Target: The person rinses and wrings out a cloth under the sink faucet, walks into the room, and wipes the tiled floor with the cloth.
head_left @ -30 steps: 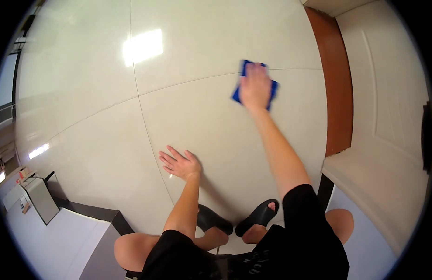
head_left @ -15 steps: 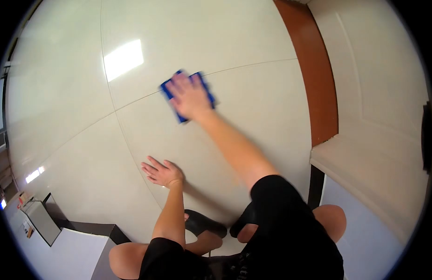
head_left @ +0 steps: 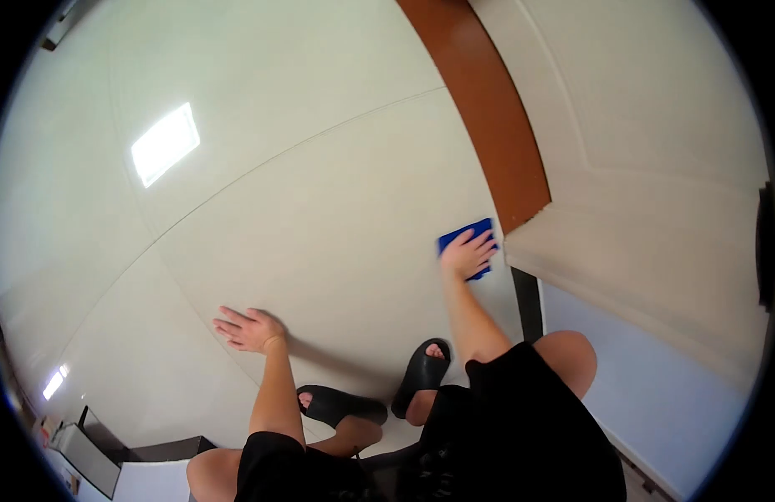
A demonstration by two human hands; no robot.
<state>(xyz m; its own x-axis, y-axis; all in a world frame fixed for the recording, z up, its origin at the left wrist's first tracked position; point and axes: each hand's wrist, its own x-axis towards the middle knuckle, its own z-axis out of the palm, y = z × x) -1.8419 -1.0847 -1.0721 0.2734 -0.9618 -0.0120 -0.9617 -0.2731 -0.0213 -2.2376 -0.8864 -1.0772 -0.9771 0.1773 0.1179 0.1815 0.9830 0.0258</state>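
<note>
A folded blue cloth [head_left: 479, 269] lies on the pale tiled floor [head_left: 320, 234], close to the brown strip's lower end. My right hand [head_left: 468, 253] has hold of it from above, pressing it to the tiles with the fingers stretched over it. Parts of the cloth show past the fingertips and below the palm. Off to the left, my left hand [head_left: 249, 330] is open and bare, fingers spread, low over the floor. Whether its palm touches the tiles I cannot tell.
A brown strip [head_left: 496, 109] borders the floor on the right, beside a cream panel [head_left: 621, 209]. My feet in black slippers [head_left: 422, 376] are just below the hands. A dark-edged white ledge [head_left: 157, 473] stands at lower left. Bright light reflects off the tiles.
My right hand has swept the blue cloth from the middle of the floor rightward and nearer to me, up to the edge. The view has shifted right; my left hand stays open.
</note>
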